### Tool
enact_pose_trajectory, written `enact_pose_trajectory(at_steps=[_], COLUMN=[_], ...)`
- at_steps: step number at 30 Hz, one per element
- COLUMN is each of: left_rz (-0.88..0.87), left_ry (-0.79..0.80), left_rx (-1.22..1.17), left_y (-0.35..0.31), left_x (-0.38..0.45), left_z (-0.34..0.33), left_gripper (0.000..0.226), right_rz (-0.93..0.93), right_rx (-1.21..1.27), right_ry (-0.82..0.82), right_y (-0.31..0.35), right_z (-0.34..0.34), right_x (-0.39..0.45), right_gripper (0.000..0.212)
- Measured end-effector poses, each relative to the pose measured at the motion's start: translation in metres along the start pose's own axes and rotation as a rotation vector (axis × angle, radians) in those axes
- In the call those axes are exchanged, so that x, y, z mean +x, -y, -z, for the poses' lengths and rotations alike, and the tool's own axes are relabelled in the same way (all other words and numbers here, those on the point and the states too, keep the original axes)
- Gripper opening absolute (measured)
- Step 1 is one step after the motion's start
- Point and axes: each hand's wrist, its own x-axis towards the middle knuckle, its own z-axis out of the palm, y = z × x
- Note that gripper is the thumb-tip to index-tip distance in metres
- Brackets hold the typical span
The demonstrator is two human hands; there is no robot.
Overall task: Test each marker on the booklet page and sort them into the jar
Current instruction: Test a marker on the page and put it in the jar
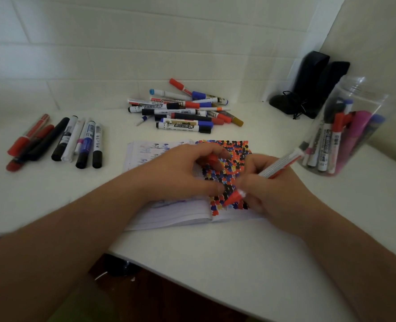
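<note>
An open booklet [173, 214] lies on the white table, its right page [227, 173] crowded with red, black, blue and yellow dots. My right hand [275, 194] grips an uncapped red marker [278, 166], tip [231, 198] down on that page. Resting on the booklet, my left hand [183, 168] pinches the red cap [212, 159]. A clear plastic jar [354, 126] stands at the right, holding several markers upright.
A pile of markers [185, 110] lies beyond the booklet by the tiled wall. Another row of markers [57, 140] lies at the left. Black pouches [313, 84] lean in the back right corner. The table's front edge [192, 277] runs diagonally near me.
</note>
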Motion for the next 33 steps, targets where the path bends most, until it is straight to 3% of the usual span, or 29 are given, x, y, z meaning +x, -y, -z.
enact_pose_trajectory(at_steps=[3, 8, 10, 13, 20, 33], left_rz=[0.059, 0.082, 0.09, 0.097, 0.138, 0.037], left_ry=[-0.111, -0.249, -0.26, -0.255, -0.254, -0.187], left_rx=[-0.335, -0.494, -0.526, -0.515, -0.452, -0.384], left_y=[-0.002, -0.001, -0.001, -0.005, -0.006, 0.002], left_x=[-0.005, -0.004, -0.004, -0.005, -0.005, -0.004], left_z=[0.008, 0.011, 0.012, 0.011, 0.008, 0.005], left_gripper=[0.03, 0.032, 0.037, 0.035, 0.015, 0.018], right_rz=[0.041, 0.105, 0.073, 0.064, 0.065, 0.076], right_rx=[0.318, 0.301, 0.314, 0.231, 0.131, 0.103], right_ry=[-0.01, -0.013, 0.012, -0.005, -0.04, -0.079], right_y=[0.005, 0.007, 0.005, 0.003, 0.005, 0.005], right_z=[0.019, 0.033, 0.034, 0.03, 0.023, 0.02], right_x=[0.003, 0.004, 0.003, 0.003, 0.003, 0.004], right_gripper=[0.023, 0.005, 0.028, 0.037, 0.033, 0.018])
